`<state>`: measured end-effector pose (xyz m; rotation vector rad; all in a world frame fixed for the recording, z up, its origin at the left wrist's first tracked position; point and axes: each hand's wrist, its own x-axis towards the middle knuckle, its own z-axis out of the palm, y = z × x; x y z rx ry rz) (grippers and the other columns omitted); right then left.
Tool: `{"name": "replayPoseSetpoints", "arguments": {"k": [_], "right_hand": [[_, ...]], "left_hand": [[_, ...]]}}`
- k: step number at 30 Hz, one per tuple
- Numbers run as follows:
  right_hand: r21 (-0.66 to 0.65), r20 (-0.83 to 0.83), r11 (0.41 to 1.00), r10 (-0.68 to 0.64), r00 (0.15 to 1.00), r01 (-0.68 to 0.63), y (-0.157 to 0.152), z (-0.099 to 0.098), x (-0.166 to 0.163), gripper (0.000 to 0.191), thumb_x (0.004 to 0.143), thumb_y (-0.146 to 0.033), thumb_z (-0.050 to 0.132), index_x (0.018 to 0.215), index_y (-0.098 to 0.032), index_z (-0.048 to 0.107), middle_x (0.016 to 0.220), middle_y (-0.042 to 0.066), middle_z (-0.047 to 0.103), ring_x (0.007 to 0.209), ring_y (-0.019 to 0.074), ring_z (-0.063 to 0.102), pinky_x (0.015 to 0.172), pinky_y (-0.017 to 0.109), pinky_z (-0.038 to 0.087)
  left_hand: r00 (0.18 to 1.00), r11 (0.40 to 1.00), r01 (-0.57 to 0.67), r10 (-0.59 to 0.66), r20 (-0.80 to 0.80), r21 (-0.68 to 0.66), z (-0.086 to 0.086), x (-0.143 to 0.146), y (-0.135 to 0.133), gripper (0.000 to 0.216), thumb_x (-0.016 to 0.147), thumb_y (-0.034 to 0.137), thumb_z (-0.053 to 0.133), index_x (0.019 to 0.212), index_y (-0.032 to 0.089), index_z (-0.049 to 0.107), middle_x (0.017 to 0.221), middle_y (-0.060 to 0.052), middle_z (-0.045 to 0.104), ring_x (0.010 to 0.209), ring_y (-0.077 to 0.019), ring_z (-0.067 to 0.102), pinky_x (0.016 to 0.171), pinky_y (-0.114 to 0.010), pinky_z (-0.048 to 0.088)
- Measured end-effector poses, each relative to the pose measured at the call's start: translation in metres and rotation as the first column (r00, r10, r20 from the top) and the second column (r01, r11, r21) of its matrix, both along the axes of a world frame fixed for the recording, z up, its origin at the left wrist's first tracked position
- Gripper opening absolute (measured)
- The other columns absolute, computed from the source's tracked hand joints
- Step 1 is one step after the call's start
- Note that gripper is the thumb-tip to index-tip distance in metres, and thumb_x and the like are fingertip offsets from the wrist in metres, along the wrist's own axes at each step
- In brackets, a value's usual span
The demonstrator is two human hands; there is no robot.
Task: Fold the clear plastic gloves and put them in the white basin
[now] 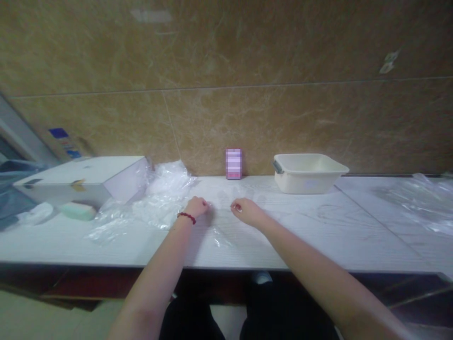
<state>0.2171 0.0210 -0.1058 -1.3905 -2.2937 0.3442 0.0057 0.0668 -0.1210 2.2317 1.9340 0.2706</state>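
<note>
Both my hands rest on a white table [318, 236], a little apart. My left hand [197, 207], with a red bead bracelet on the wrist, is closed in a pinch on a thin clear plastic sheet [219, 208] that lies flat on the table. My right hand [244, 209] is closed on the same sheet at its right side. The sheet is almost see-through and its edges are hard to trace. A heap of crumpled clear plastic [159, 198] lies just left of my left hand.
A white cardboard box [85, 182] sits at the left, with a pale green block [78, 211] in front of it. A small pink striped box [234, 164] stands against the tiled wall. A cream plastic basin [307, 172] stands right of it. More clear plastic [421, 203] lies at far right.
</note>
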Motion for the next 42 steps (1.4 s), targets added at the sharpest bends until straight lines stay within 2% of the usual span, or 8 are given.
{"name": "replayPoseSetpoints", "arguments": {"k": [6, 11, 16, 21, 26, 32, 37, 42], "right_hand": [[-0.131, -0.076, 0.987, 0.082, 0.994, -0.091, 0.045, 0.005, -0.041, 0.040, 0.063, -0.029, 0.057, 0.101, -0.017, 0.051, 0.092, 0.003, 0.059, 0.078, 0.0116, 0.054, 0.067, 0.020, 0.040], [-0.293, -0.105, 0.943, 0.131, 0.986, -0.157, 0.054, -0.005, -0.052, 0.038, 0.061, -0.018, 0.055, 0.099, -0.018, 0.053, 0.081, 0.001, 0.062, 0.066, 0.0095, 0.055, 0.058, 0.017, 0.040], [-0.183, -0.148, 0.972, 0.123, 0.981, -0.150, 0.053, -0.017, -0.045, 0.016, 0.065, -0.015, 0.050, 0.078, -0.016, 0.059, 0.079, 0.000, 0.061, 0.069, 0.0084, 0.054, 0.061, 0.017, 0.040], [-0.144, -0.166, 0.966, 0.189, 0.968, -0.213, 0.047, -0.012, -0.035, 0.028, 0.061, -0.017, 0.055, 0.089, -0.018, 0.054, 0.090, -0.001, 0.058, 0.071, 0.0084, 0.053, 0.065, 0.020, 0.039], [-0.084, -0.144, 0.955, 0.271, 0.952, -0.285, 0.041, -0.001, -0.032, 0.022, 0.064, -0.019, 0.053, 0.086, -0.018, 0.056, 0.082, -0.001, 0.058, 0.063, 0.0066, 0.051, 0.060, 0.018, 0.038], [0.055, -0.059, 0.933, 0.358, 0.932, -0.355, 0.033, -0.002, -0.018, 0.014, 0.067, -0.012, 0.048, 0.075, -0.015, 0.059, 0.076, 0.001, 0.056, 0.067, 0.0081, 0.049, 0.063, 0.019, 0.036], [0.077, 0.023, 0.906, 0.415, 0.909, -0.416, 0.028, -0.007, -0.003, 0.014, 0.069, -0.013, 0.049, 0.076, -0.016, 0.060, 0.078, 0.002, 0.056, 0.075, 0.0103, 0.049, 0.071, 0.022, 0.036], [0.072, 0.035, 0.882, 0.465, 0.885, -0.466, 0.028, -0.014, 0.005, 0.014, 0.071, -0.018, 0.050, 0.079, -0.016, 0.062, 0.082, 0.004, 0.055, 0.077, 0.0111, 0.050, 0.072, 0.022, 0.037]], "left_hand": [[0.972, 0.991, 0.082, -0.103, 0.213, 0.108, 0.005, 0.006, -0.006, 0.025, 0.074, 0.034, 0.037, 0.079, 0.016, 0.053, 0.074, -0.004, 0.059, 0.067, -0.0145, 0.053, 0.060, -0.024, 0.040], [0.884, 0.993, 0.120, -0.096, 0.458, -0.022, 0.004, 0.011, -0.016, 0.029, 0.072, 0.040, 0.039, 0.088, 0.016, 0.042, 0.068, -0.001, 0.057, 0.055, -0.0111, 0.052, 0.049, -0.021, 0.038], [0.951, 0.982, 0.183, -0.165, 0.263, -0.046, 0.000, 0.012, -0.022, 0.037, 0.055, 0.024, 0.058, 0.086, 0.016, 0.041, 0.071, 0.000, 0.055, 0.062, -0.0135, 0.052, 0.052, -0.022, 0.037], [0.938, 0.966, 0.257, -0.240, 0.251, -0.038, -0.001, 0.017, -0.023, 0.031, 0.057, 0.018, 0.052, 0.086, 0.016, 0.040, 0.067, 0.002, 0.053, 0.059, -0.0128, 0.051, 0.051, -0.022, 0.037], [0.920, 0.969, 0.247, -0.223, 0.322, -0.034, 0.000, 0.017, -0.026, 0.036, 0.056, 0.023, 0.057, 0.087, 0.015, 0.040, 0.073, 0.000, 0.054, 0.061, -0.0122, 0.052, 0.053, -0.023, 0.039], [0.821, 0.905, 0.424, -0.365, 0.440, -0.041, 0.002, 0.001, -0.029, 0.034, 0.067, 0.041, 0.050, 0.089, 0.015, 0.048, 0.078, -0.002, 0.057, 0.068, -0.0120, 0.052, 0.062, -0.023, 0.041], [0.857, 0.919, 0.389, -0.386, 0.341, 0.063, -0.001, -0.010, -0.021, 0.031, 0.072, 0.038, 0.045, 0.089, 0.015, 0.057, 0.084, -0.004, 0.058, 0.076, -0.0137, 0.052, 0.071, -0.025, 0.040], [0.812, 0.839, 0.515, -0.543, 0.215, 0.173, -0.008, -0.015, -0.013, 0.033, 0.069, 0.039, 0.051, 0.094, 0.019, 0.059, 0.093, -0.005, 0.056, 0.089, -0.0160, 0.048, 0.083, -0.028, 0.035]]}}
